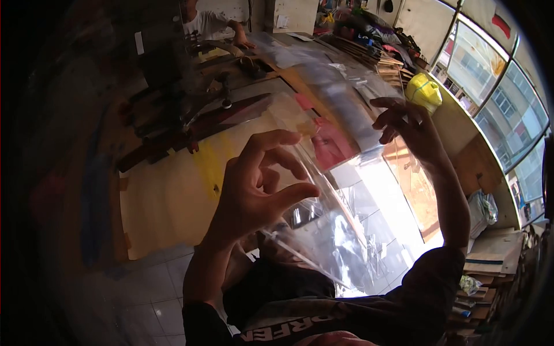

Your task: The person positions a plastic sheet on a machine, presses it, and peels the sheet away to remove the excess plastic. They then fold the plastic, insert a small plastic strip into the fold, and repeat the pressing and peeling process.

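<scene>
A clear plastic sheet or bag [334, 230] with bright reflections hangs in front of my body, over the table's near side. My left hand [262, 184] is raised beside its left part, thumb and fingers curved and apart, with a gap between them. Higher up at the right is my right hand [407, 124], its fingers bent and spread, with nothing visible in it. Whether either hand touches the plastic cannot be made out. Behind the plastic a pink piece [332, 144] lies on the table.
A machine with dark bars [225, 104] stands across the worktable [167, 196]. At the far end is another person [205, 23], one hand on the table. A yellow bag [424, 91] sits by the windows; stacked boards [493, 254] are at the lower right.
</scene>
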Motion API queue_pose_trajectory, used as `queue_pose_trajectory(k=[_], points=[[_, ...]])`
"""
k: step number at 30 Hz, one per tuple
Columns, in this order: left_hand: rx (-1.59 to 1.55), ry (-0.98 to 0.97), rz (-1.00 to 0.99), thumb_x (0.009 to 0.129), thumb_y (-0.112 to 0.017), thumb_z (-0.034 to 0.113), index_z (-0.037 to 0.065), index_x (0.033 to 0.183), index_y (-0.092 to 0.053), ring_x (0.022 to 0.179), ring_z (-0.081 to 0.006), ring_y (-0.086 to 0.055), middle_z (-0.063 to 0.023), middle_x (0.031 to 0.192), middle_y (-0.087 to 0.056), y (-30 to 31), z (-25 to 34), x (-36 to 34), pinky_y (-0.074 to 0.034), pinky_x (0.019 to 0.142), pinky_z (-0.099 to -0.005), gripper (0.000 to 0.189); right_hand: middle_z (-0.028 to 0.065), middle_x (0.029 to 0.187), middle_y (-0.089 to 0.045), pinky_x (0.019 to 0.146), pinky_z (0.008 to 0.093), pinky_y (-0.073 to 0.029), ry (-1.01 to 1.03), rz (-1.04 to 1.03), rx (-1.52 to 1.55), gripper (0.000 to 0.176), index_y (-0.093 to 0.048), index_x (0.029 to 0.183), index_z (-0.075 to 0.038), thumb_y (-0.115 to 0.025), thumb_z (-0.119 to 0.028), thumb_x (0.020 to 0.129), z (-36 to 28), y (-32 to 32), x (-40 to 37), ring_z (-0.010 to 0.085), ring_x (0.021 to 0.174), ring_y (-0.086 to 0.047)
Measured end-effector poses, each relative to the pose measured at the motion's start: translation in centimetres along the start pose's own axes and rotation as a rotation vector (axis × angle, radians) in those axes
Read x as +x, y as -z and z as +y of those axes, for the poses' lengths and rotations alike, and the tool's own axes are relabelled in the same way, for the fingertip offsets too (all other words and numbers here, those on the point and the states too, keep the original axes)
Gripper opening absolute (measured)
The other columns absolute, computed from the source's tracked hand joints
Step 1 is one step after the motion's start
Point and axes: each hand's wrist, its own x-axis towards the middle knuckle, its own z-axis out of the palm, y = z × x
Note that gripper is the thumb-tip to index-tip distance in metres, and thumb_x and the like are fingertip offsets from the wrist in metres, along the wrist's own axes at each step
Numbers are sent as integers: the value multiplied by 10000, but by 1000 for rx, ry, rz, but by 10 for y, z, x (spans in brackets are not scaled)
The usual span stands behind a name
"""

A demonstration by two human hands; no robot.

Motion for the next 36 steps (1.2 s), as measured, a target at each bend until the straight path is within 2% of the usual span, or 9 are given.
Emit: queue_pose_trajectory(k=[5, 6, 8, 18, 21, 27, 31, 34, 36], points=[[160, 93, 61, 688, -783, 9, 7, 1097, -500, 743, -93, -632, -96, 822, -649, 50, 4, -55, -362, 441, -136, 498, -11, 768, -597, 507, 178, -414, 13, 402, -343, 296, -595, 1177, -54, -498, -212, 947, 1, 79, 24, 34, 558, -518], [149, 58, 110, 703, -775, 25, 25, 1061, -535, 560, -31, -551, -87, 797, -672, 56, -5, -62, -352, 420, -135, 431, -16, 755, -590, 508, 178, -413, 20, 417, -427, 308, -605, 1168, -64, -487, -244, 948, -4, 91, 30, 35, 550, -509], [168, 229, 130, 728, -759, 31, 17, 1059, -533, 530, -31, -530, -77, 779, -665, 74, -11, -79, -365, 423, -147, 401, -16, 745, -588, 497, 179, -410, 34, 352, -474, 316, -616, 1155, -70, -496, -271, 942, -2, 122, 43, 35, 532, -498], [107, 294, 222, 791, -709, 44, -1, 1119, -505, 574, -23, -531, -54, 757, -640, 64, -42, -66, -383, 454, -162, 389, -25, 711, -607, 448, 174, -380, 20, 137, -521, 290, -635, 1130, -82, -524, -199, 889, 23, 140, 125, 31, 511, -488], [95, 476, 208, 806, -697, 65, 5, 1140, -497, 569, -23, -521, -43, 737, -625, 66, -39, -56, -384, 505, -160, 394, -18, 736, -618, 444, 178, -379, -7, 181, -491, 294, -635, 1133, -84, -513, -184, 885, 19, 130, 128, 32, 518, -496], [220, 495, 99, 787, -722, 106, -7, 1100, -539, 517, -13, -488, -55, 726, -648, 70, -53, -59, -377, 487, -181, 379, -8, 763, -610, 487, 195, -402, 70, 291, -546, 303, -627, 1147, -82, -516, -244, 917, 1, 124, 110, 46, 557, -514], [375, 467, 17, 769, -742, 126, -9, 1068, -563, 500, -18, -480, -56, 693, -651, 69, -56, -61, -378, 486, -190, 374, 2, 855, -590, 537, 202, -403, 237, 201, -547, 342, -604, 1184, -81, -491, -305, 952, -17, 143, 96, 46, 621, -527], [466, 484, -53, 762, -747, 139, 10, 1160, -524, 491, -52, -494, -79, 800, -660, 65, -50, -52, -399, 495, -213, 474, -5, 847, -577, 538, 203, -394, 276, 219, -504, 344, -599, 1189, -74, -498, -300, 950, -41, 140, 88, 47, 625, -521], [501, 354, 147, 751, -748, 146, 52, 1289, -444, 523, -121, -539, -104, 991, -634, 55, -45, -44, -456, 535, -254, 625, 12, 823, -595, 524, 200, -417, 281, 204, -488, 346, -582, 1192, -49, -543, -270, 929, -60, 135, 87, 54, 611, -549]])
